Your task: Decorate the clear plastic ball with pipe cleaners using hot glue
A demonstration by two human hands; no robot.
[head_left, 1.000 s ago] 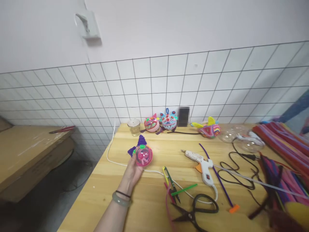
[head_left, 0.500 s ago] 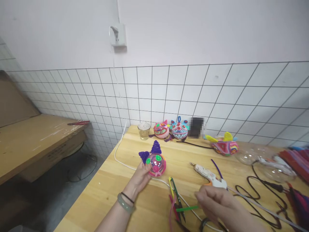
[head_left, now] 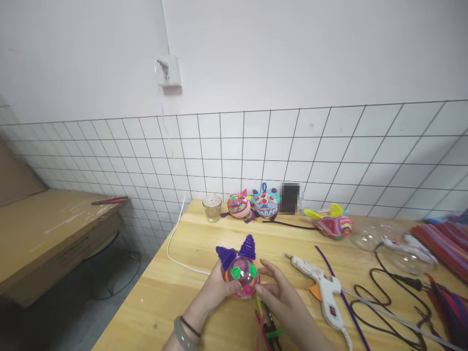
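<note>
My left hand (head_left: 222, 287) is closed around a clear ball craft (head_left: 243, 269), holding it just above the table. Two purple pipe-cleaner ears (head_left: 248, 247) stand on its top, and green coiled eyes and a pink coiled nose (head_left: 247, 291) face me. My right hand (head_left: 280, 295) grips the ball's right side with thumb and fingertips; part of its grasp is hidden. Under that hand lie scissors (head_left: 269, 321) with dark blades and several short coloured pipe cleaners. A white glue gun (head_left: 318, 278) lies to the right, beside a long purple pipe cleaner (head_left: 341, 285).
Along the tiled wall stand a glass of pale liquid (head_left: 212, 208), a pink ball craft (head_left: 239, 204), a blue one (head_left: 265, 204) and a fish-like one (head_left: 334, 225). Clear plastic shells (head_left: 369, 236), a black cable (head_left: 376, 292) and pipe-cleaner bundles (head_left: 442, 248) lie at right.
My right hand has moved left from beside the glue gun to the ball. The ball has come nearer and turned slightly. The view has shifted a little.
</note>
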